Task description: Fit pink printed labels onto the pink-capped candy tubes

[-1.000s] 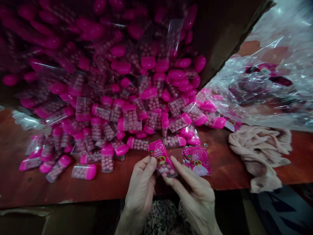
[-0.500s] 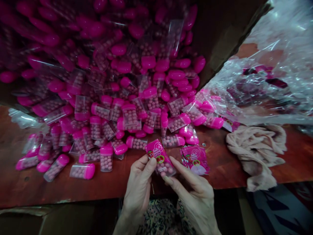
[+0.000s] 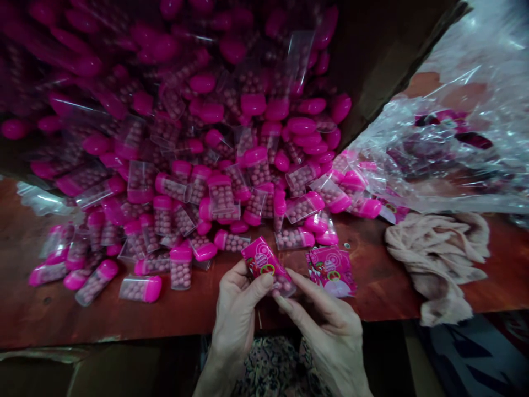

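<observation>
reddish varnished wood runs across the bench (image 3: 384, 300), and the dark open side of a cardboard box (image 3: 372, 71) faces onto it. a loose heap of tubes (image 3: 185, 165) fills the box and spreads over the wood. each is clear plastic with a rounded hot-pink cap, packed with pale pink beads that show as bumps through the wall. they lie crossed and overlapping, in no order, the ones at the front of the heap well spaced on the bare wood.

at the near edge, the left hand (image 3: 237, 314) and right hand (image 3: 326, 331) hold one tube (image 3: 285, 285) up off the bench, tilted across the body. a glossy pink printed sleeve (image 3: 261, 260) covers its upper part, while its beaded end is left showing. the left hand's thumb (image 3: 264, 281) presses on the sleeve with the fingers curled behind, a firm pinch on the printed part. the right hand's fingers (image 3: 303, 289) reach, spread and slightly open, to the beaded end, thumb and forefinger touching it.

just right of them, a second printed sleeve (image 3: 332, 271) lies flat on the wood. farther right sit a crumpled pale cloth (image 3: 433, 259) and a crinkled clear bag (image 3: 438, 154) holding more pink.
</observation>
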Demonstrator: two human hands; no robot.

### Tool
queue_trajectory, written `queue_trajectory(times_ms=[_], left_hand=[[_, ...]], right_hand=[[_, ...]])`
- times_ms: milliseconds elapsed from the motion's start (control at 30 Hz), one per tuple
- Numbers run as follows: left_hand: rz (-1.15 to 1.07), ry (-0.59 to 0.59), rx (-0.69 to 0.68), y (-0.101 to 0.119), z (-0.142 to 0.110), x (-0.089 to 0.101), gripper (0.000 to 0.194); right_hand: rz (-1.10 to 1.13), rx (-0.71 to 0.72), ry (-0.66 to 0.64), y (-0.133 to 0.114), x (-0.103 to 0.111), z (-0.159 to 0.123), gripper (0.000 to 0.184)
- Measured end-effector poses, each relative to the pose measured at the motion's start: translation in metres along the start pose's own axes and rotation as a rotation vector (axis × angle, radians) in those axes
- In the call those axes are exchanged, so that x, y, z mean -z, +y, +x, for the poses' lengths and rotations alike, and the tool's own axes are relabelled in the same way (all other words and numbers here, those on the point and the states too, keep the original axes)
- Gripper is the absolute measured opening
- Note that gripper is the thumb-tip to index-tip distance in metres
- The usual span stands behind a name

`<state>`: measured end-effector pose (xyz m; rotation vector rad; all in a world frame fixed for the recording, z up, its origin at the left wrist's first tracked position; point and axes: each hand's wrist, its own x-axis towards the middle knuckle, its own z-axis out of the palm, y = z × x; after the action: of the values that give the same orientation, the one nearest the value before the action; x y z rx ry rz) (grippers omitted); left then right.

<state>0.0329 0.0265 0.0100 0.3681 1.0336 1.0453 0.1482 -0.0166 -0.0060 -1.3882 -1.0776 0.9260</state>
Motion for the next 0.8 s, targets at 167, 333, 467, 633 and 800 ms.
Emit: queue_trajectory(times_ms=[167,333,467,633,800], left_hand=[[0.001,-0.022,0.025,-0.0006,0.0006,0.0003,0.018],[0.012,-0.035,0.059,0.0032,0.0009,-0.0015,0.021],[-0.009,-0.043,0.076,0.0036,0.0017,-0.0038,0.023],[0.013,-0.082,0.098,0.0016,0.0026,-0.004,0.024],[0.004,-0.101,0.106,0.0022,-0.0003,-0.0049,0.025]], right_hand=[[0.107,-0.062,0.015,-0.0015,-0.0016,-0.0032,0.035],[0.184,-0.13,0.023,-0.0018,-0.0015,-0.0046,0.032],[0.264,-0.134,0.03,-0.0036,-0.0019,-0.0018,0.031],[0.284,-0.138,0.052,-0.0039,-0.0015,-0.0011,0.027],[0.266,-0.137,0.04,-0.0025,0.0023,-0.004,0.027]])
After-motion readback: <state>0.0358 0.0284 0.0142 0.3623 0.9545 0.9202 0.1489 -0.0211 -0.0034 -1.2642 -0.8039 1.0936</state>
